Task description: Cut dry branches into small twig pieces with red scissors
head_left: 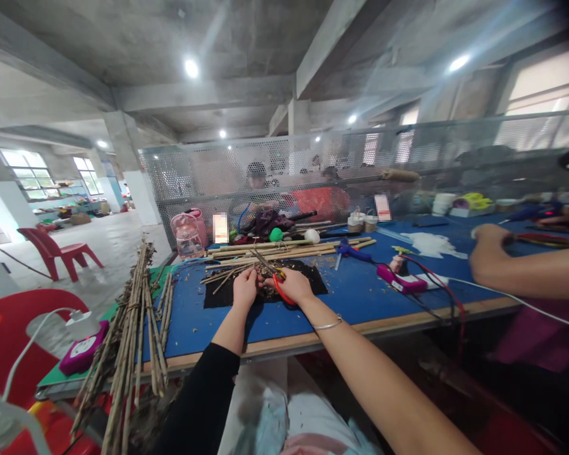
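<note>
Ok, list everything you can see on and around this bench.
table: one, blue, centre
mat: one, black, under the hands
long sticks: several, tan, behind the mat
stick bundle: one, brown, table's left edge
jug: one, pink, back left
chairs: two, red, left
co-worker's arm: one, right
twigs: few, brown, in left hand
shears: one, red-handled, in right hand
left hand: over mat
right hand: over mat

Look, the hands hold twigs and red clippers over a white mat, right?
No, the mat is black, not white. The head view shows the left hand and right hand holding twigs and red clippers over it.
</note>
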Action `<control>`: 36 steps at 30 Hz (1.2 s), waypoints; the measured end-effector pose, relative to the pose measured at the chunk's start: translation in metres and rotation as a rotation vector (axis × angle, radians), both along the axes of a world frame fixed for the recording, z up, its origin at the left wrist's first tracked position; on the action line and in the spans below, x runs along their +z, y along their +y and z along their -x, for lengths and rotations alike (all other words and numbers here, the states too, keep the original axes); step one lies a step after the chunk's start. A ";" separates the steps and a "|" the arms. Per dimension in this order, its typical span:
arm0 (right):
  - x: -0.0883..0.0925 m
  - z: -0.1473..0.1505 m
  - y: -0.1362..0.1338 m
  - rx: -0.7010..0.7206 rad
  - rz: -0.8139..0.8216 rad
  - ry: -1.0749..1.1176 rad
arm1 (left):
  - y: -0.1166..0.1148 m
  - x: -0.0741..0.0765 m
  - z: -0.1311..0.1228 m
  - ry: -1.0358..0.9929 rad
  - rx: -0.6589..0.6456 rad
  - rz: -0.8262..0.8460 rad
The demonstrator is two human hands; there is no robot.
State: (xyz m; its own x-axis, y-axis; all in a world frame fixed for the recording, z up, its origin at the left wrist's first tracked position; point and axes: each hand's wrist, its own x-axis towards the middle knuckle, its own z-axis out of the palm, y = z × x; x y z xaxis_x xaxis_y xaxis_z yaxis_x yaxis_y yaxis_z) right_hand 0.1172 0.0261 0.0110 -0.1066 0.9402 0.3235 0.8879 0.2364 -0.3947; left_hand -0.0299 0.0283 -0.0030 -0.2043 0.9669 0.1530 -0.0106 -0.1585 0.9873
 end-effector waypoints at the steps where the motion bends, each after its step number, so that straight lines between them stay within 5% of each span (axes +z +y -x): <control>1: 0.001 0.000 0.000 -0.011 0.005 0.018 | 0.001 -0.001 0.000 0.004 0.001 -0.003; 14: -0.008 -0.010 0.015 -0.123 -0.115 0.358 | 0.006 -0.009 0.003 0.041 0.046 -0.033; 36: -0.005 -0.001 0.007 -0.076 -0.115 0.100 | -0.001 -0.002 -0.001 0.014 0.024 -0.047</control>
State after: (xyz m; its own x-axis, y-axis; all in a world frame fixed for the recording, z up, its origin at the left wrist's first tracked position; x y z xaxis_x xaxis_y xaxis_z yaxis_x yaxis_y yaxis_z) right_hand 0.1186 0.0332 0.0059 0.0011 0.9005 0.4348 0.8627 0.2191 -0.4559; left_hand -0.0294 0.0276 -0.0050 -0.2250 0.9534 0.2010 0.0071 -0.2047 0.9788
